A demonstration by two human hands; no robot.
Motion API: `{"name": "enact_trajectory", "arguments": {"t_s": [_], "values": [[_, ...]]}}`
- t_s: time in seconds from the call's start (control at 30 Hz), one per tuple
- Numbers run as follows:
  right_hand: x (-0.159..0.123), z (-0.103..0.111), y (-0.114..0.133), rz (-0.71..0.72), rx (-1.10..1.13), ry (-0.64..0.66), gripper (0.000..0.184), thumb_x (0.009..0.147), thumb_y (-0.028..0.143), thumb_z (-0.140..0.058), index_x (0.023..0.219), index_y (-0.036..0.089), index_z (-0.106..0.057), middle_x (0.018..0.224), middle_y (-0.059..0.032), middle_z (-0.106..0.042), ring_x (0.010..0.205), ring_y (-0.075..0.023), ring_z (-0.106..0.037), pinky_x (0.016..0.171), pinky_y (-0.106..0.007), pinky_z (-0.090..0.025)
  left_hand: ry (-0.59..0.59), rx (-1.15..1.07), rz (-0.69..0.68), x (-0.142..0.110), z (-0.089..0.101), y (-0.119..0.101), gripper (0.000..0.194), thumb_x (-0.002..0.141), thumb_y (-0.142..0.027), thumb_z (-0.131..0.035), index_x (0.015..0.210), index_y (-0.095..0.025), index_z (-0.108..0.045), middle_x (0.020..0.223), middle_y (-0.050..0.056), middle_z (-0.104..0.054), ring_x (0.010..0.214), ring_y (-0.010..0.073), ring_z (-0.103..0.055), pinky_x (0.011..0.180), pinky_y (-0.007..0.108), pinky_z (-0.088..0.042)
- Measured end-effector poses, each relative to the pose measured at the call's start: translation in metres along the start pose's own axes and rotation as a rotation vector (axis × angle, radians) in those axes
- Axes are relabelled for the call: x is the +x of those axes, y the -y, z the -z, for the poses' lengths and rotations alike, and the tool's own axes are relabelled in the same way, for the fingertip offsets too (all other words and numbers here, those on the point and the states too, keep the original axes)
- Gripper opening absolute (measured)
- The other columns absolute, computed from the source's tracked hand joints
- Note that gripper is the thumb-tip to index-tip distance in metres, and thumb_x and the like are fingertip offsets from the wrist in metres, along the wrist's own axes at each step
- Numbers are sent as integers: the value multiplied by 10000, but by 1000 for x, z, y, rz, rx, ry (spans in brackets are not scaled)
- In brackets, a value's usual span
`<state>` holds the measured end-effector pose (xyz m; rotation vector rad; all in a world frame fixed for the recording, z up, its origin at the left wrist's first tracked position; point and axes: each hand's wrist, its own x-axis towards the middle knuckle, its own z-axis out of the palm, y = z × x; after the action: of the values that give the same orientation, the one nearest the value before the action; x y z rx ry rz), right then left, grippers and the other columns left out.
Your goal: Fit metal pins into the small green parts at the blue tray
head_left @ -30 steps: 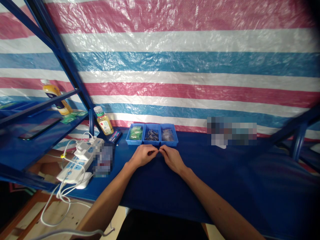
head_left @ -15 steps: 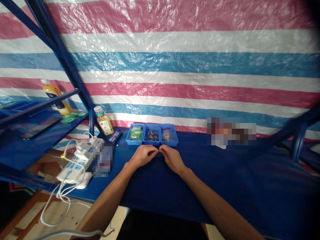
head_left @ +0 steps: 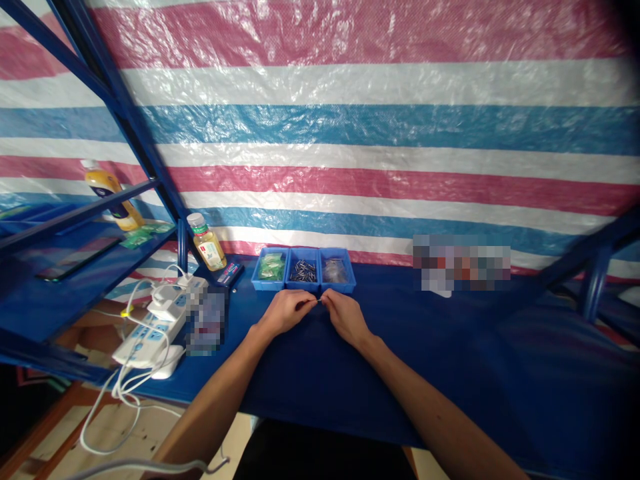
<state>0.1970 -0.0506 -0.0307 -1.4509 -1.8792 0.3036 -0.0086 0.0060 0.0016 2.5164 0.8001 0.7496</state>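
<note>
My left hand and my right hand face each other over the blue tabletop, thumbs and forefingers pinched. A tiny pale piece shows between the two sets of fingertips, too small to name. Just beyond my hands stand three joined blue bins. The left bin holds green packets, the middle bin dark metal pins or screws, and the right bin clear plastic pieces.
To the left lie a white power strip with tangled cables, a small dark box and a drink bottle. A blue side shelf carries a yellow bottle and a phone. Striped sheeting hangs behind.
My right fingertips have drawn slightly to the right, widening the gap between my hands, where the small pale piece now shows. My left hand has hardly moved.
</note>
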Motion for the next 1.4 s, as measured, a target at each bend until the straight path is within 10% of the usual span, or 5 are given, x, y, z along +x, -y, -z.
{"name": "enact_trajectory", "arguments": {"t_s": [0.83,1.03,1.4], "values": [[0,0,-1,-13,10,-38,290,1078,309,-399,865,254,-588,851,-23,-696,770,-205,-642,717,-300,-420,6,-10,21,0,3,-2,229,1031,-298,-552,964,-191,-744,890,23,-743,739,132,-634,701,231,-421],[0,-1,-2,12,138,-12,174,1054,305,-450,1151,260,-587,933,-18,-716,850,-214,-684,779,-305,-455,12,4,43,1,5,-1,248,1032,-317,-547,958,-186,-745,842,14,-725,707,127,-611,686,232,-409],[0,2,1,-8,59,-19,255,1077,327,-392,943,251,-595,917,-14,-695,820,-193,-646,751,-285,-413,13,-9,52,1,6,-3,281,1041,-341,-521,963,-189,-744,875,18,-731,729,133,-617,707,235,-421]]}}
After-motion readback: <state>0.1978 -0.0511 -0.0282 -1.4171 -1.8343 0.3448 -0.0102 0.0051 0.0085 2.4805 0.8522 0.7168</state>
